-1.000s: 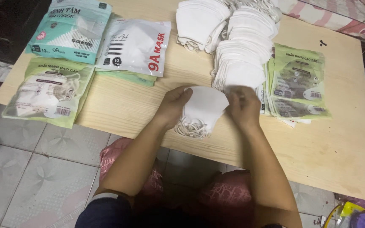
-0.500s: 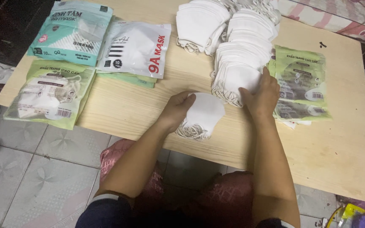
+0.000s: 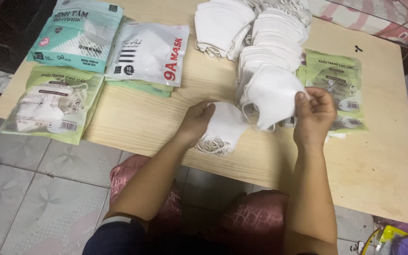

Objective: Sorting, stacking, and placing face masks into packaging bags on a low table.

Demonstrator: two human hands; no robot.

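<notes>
Right hand has come off the pile pinching one mask in its fingers — left hand still flat on our small stack.

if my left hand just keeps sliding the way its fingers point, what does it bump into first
The left hand points right, resting on a small mask stack. Going on, it would probably first meet the mask held by the right hand, though that one may hang slightly higher; depth is unclear.

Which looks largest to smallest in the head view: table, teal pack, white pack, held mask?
1. Table.
2. Teal pack and white pack: look alike, unranked.
3. Held mask, in the right hand, though nearer the camera.
</notes>
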